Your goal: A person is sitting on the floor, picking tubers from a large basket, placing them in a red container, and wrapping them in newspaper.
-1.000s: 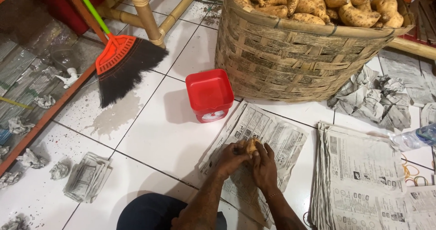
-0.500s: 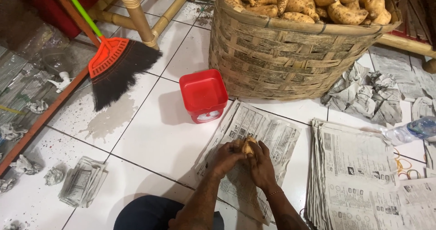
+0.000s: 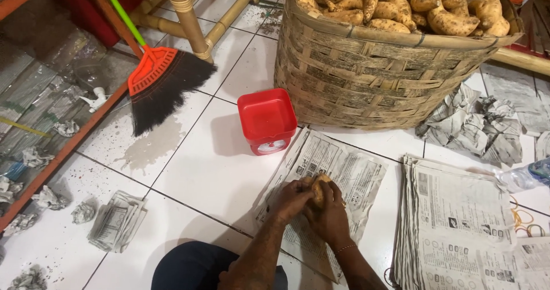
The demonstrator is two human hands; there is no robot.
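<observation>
The small tan sweet potato (image 3: 318, 188) sits low in the middle of the frame, clasped between both hands over a spread sheet of newspaper (image 3: 338, 175) on the white tiled floor (image 3: 200, 170). Since a second ago it has barely shifted; the hands stay closed round it, so the wrapping looks only begun. The left hand (image 3: 291, 199) curls its fingers about its near side, the right hand (image 3: 333, 210) presses from the other; only its dusty, pale brown top shows. Just above stands a red square plastic tub (image 3: 267, 117), beyond it a big woven bamboo basket (image 3: 378, 72) heaped with sweet potatoes, and a newspaper stack (image 3: 458, 221) at right.
</observation>
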